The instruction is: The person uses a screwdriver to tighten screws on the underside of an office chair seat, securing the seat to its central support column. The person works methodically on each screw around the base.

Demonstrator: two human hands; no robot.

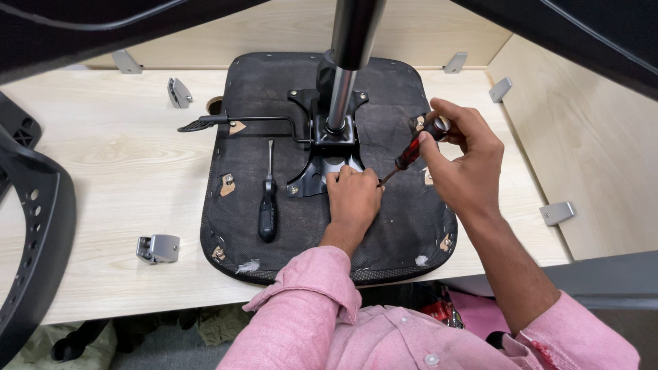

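An upturned black chair seat [288, 89] lies on the wooden desk, with a black metal mechanism plate [322, 161] and a chrome gas cylinder [340, 89] rising from its middle. My right hand [460, 164] grips a red-and-black screwdriver [418, 147], its tip angled down to the plate's near right corner. My left hand [353, 199] rests on the seat at that corner, fingers curled beside the tip. A second black-handled screwdriver [268, 202] lies loose on the seat to the left.
A black lever [233, 122] sticks out left from the mechanism. Grey metal brackets [158, 248] [179, 92] lie on the desk [103, 171]. A black chair part [31, 226] stands at the left edge. Wooden partitions [589, 151] close the back and right.
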